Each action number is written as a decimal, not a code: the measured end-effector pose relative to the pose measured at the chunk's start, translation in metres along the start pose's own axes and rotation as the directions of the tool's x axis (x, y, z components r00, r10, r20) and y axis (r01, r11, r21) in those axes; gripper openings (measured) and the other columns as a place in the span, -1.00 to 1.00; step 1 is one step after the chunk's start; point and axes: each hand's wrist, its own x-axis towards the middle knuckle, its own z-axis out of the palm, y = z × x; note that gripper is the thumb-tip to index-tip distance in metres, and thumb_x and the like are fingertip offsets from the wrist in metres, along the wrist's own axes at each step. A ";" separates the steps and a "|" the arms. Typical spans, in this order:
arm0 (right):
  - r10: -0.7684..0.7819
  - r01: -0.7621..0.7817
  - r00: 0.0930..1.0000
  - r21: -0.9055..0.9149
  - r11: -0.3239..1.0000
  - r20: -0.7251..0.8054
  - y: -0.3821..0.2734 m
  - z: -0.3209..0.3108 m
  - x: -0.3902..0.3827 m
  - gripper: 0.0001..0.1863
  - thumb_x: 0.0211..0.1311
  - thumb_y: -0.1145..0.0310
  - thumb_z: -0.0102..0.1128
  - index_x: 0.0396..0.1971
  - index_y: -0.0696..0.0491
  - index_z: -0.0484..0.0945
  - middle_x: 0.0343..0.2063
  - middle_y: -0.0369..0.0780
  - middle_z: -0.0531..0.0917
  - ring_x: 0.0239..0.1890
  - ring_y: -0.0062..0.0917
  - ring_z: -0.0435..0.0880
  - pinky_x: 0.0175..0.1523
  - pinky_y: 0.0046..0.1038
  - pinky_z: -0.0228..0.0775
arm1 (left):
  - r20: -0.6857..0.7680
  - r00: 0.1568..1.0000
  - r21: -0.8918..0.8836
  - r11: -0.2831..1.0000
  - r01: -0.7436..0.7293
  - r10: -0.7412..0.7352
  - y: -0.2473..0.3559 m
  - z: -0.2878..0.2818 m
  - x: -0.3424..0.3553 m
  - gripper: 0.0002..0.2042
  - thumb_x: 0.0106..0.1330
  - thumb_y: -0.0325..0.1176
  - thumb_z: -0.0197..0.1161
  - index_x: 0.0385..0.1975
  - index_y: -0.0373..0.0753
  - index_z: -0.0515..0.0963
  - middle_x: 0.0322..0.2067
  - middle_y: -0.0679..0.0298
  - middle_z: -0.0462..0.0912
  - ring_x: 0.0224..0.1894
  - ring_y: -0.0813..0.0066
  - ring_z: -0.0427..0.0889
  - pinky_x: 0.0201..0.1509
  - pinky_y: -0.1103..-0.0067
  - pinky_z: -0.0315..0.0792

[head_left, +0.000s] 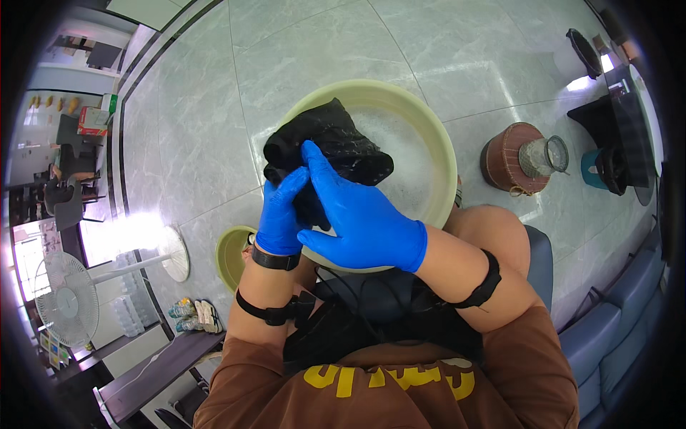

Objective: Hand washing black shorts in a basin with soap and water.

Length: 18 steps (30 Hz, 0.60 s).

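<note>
A wet black cloth (329, 146), probably a garment, is bunched over the left part of a pale yellow-green basin (441, 154) that holds whitish, sudsy water. Both my hands wear blue gloves and press the cloth between them. My left hand (280, 214) is closed on its near left side, thumb up, with the other fingers largely hidden. Across from it, my right hand (364, 222) presses on the cloth with long, nearly straight fingers, its thumb pointing toward my left wrist. Black fabric shows between that thumb and the fingers. Small bits of foam cling to the cloth.
A smaller yellow-green basin (232, 259) stands by my left forearm. To the right are a reddish-brown round stool (509, 159) with a glass jar (550, 154) on it, and a blue sofa (607, 343). A white standing fan (68, 304) is at the left.
</note>
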 end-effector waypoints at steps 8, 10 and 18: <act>-0.067 -0.001 0.990 0.472 0.882 0.127 0.019 -0.030 0.008 -0.48 0.36 0.49 0.16 0.30 0.25 0.37 0.01 -0.03 0.69 -0.03 -0.39 0.73 0.08 -0.42 0.54 | 0.013 0.972 -0.306 0.925 0.225 -0.233 0.012 -0.030 0.009 -0.44 0.26 -0.23 0.07 0.29 -0.28 0.40 0.17 -0.02 0.57 0.21 0.07 0.56 0.33 0.18 0.42; 0.266 -0.288 0.952 0.746 0.600 0.153 0.029 -0.045 0.015 -0.56 0.35 0.51 0.15 0.22 0.22 0.47 -0.04 -0.15 0.71 -0.06 -0.49 0.71 0.08 -0.51 0.52 | 0.131 0.978 -0.407 0.890 0.205 -0.165 0.017 -0.025 0.007 -0.33 0.17 -0.24 0.09 0.36 -0.32 0.32 0.26 -0.09 0.47 0.28 -0.04 0.48 0.40 0.10 0.34; -0.256 0.258 0.966 -0.244 0.935 0.039 0.049 -0.014 0.021 -0.19 0.27 -0.06 0.19 0.41 0.09 0.27 0.47 0.07 0.14 0.48 0.13 0.10 0.47 0.12 -0.04 | 0.041 0.999 -0.352 0.935 0.037 -0.024 0.022 -0.022 0.006 -0.29 0.13 -0.19 0.07 0.36 -0.34 0.32 0.30 -0.09 0.43 0.31 -0.07 0.44 0.45 0.11 0.29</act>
